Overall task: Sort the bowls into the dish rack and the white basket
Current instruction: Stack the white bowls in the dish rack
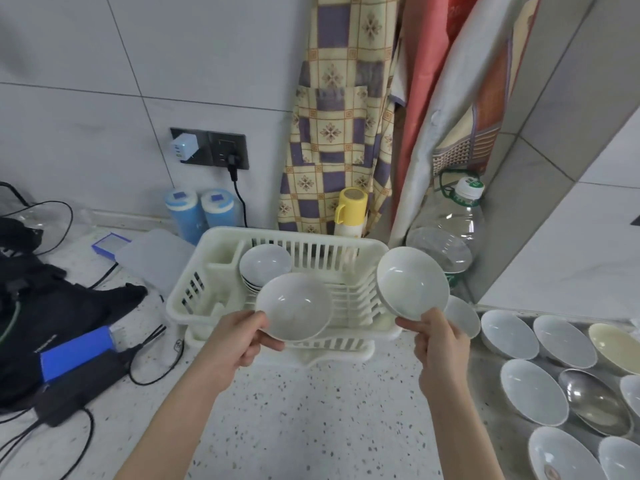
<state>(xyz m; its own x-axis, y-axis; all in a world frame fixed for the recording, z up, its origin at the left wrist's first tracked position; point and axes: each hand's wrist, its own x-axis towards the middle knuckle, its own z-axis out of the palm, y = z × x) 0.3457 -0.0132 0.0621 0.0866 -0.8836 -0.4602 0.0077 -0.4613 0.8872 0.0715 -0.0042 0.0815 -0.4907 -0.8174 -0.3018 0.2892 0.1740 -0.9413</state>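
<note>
Bowls fill the centre and lower right of the frame: the left hand [239, 341] pinches the near rim of a plain white bowl [294, 306], thumb on the inside and fingers curled beneath, holding it tilted over the front edge of the cream plastic dish rack [194, 292]. The right hand [438, 344] grips a second white bowl [412, 282] the same way by its lower rim, tipped nearly upright above the rack's right end. Both are glossy, undecorated and shallow. Inside the rack, a small stack of white bowls [265, 266] leans in the slots toward the upper left. At the lower right, more white bowls [533, 391] lie open side up beside a cream-coloured bowl [613, 348] and a steel bowl [594, 401]. No writing can be read; the label on the clear water jug [450, 230] with its white cap is blurred. The rack sits on a pale speckled countertop [311, 420]. Behind it are grey wall tiles [86, 98], a dark socket panel with a white charger [185, 147], two blue canisters [201, 211], a yellow-capped flask [349, 211] and a hanging checked apron [343, 109]. Black cables and a blue device [74, 353] lie at the left.
</note>
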